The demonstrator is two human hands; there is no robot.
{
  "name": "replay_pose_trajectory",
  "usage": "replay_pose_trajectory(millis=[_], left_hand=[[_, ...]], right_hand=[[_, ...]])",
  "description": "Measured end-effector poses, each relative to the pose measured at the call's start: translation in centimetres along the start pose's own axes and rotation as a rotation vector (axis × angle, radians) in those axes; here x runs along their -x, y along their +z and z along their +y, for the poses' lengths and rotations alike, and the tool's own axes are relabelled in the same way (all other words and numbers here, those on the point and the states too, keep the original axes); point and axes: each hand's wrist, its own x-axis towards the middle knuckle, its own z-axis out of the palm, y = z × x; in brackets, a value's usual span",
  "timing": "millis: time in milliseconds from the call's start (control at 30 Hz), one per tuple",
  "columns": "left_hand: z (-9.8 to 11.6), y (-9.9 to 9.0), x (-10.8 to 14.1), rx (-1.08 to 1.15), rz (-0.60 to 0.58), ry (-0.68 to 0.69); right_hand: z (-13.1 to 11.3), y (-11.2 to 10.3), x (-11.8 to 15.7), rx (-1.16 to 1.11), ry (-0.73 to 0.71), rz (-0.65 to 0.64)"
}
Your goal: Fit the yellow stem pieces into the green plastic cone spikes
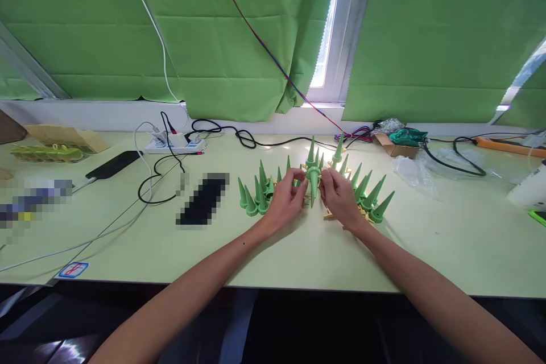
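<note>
A green cone-shaped plastic spike [314, 185] is held above the table, its point downward and its wider collar at the top. My left hand [288, 196] grips its collar from the left, thumb and fingers closed. My right hand [339, 193] is pinched shut at the collar's right side; whatever lies between those fingertips is too small and hidden to name. Several similar green spikes [251, 202] stand points up left of my hands. More green spikes [375, 190] stand or lean at the right, with small yellow pieces [328, 215] among them, partly covered by my right hand.
A dark pixelated slab [202, 199] lies left of the spikes. Behind are a power strip [174, 144] and a black cable [273, 141]. A cardboard box [396, 148] with a green packet and clear plastic bags [413, 175] sits at the back right.
</note>
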Motion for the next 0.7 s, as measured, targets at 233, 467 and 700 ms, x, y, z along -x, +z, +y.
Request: replay_pose_trajectory(millis=[233,467,700], left_hand=[[0.19,0.11,-0.14,0.233,-0.161,-0.131],[0.46,-0.13,-0.02,0.176,-0.157,-0.119],[0.76,-0.35,0.17,0.081,-0.145,-0.064]], right_hand=[[-0.17,0.08,0.04,-0.017,-0.016,-0.079],[-0.07,0.12,0.16,-0.024,-0.01,-0.088],[-0.09,0.05,0.24,-0.076,0.002,-0.074]])
